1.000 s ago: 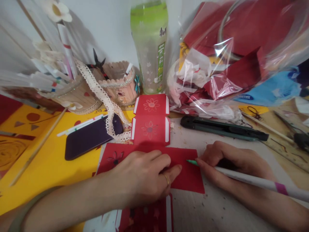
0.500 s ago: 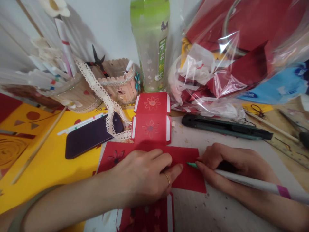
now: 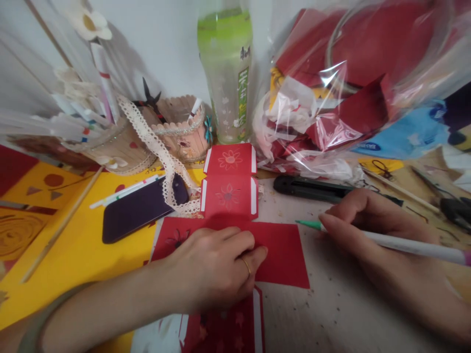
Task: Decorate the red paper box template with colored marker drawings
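Note:
A red card cut-out (image 3: 281, 252) shaped like a cross lies on the table, with white strips along some edges and flower outlines on several panels. My left hand (image 3: 224, 267), a ring on one finger, presses its middle down with bent fingers held together, hiding that part. In my right hand (image 3: 371, 240) a white marker with a green tip (image 3: 412, 247) is pinched. The tip points left, just off the card's upper right corner, apart from it. Behind this hand a dark box cutter (image 3: 305, 188) is partly covered.
A dark phone (image 3: 138, 211) and a lace ribbon (image 3: 169, 181) lie to the left on yellow paper (image 3: 88, 274). At the back stand a stick-covered pen holder (image 3: 125, 147), a green-topped bottle (image 3: 228, 88) and a clear bag of scraps (image 3: 331, 113). Scissors (image 3: 454, 208) lie far right.
My right hand has drawn back up and to the right with the marker, taking its tip off the red card. My left hand keeps its place on the card.

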### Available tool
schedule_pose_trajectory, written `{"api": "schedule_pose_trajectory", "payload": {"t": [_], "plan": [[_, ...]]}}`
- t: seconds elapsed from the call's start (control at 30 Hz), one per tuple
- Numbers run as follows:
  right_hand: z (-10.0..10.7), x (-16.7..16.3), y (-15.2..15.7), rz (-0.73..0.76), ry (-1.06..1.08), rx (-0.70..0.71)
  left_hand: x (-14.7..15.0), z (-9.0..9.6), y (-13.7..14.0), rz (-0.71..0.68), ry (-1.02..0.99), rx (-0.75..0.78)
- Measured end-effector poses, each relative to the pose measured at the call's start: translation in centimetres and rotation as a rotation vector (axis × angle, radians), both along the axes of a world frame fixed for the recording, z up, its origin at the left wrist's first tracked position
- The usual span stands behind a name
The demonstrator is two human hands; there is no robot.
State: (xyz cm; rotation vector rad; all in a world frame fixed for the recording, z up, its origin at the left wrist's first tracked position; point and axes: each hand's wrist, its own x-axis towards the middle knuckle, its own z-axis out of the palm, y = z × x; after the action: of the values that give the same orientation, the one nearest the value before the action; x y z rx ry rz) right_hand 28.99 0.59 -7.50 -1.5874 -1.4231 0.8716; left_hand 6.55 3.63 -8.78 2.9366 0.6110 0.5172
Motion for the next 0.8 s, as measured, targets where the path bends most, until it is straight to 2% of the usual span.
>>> {"api": "schedule_pose_trajectory", "payload": {"t": [0.1,0.3,0.53,0.8], "plan": [[0.3,0.1,0.3,0.013,0.021,0.0,-0.2,0.3,0.1,-0.004,-0.007,-0.039],[0.6,-1.0,0.9,0.191,-0.001,-0.021,-0.2,0.2,0.2,-0.001,-0.025,-0.064],[-0.8,-1.1,0.7,0.286,-0.134,0.008,-0.2,0.1,0.4,0.032,0.024,0.074],[-1.2,-1.3,0.6,0.31,-0.133,0.02,-0.4,0.0,0.8,0.035,0.086,0.068]]}}
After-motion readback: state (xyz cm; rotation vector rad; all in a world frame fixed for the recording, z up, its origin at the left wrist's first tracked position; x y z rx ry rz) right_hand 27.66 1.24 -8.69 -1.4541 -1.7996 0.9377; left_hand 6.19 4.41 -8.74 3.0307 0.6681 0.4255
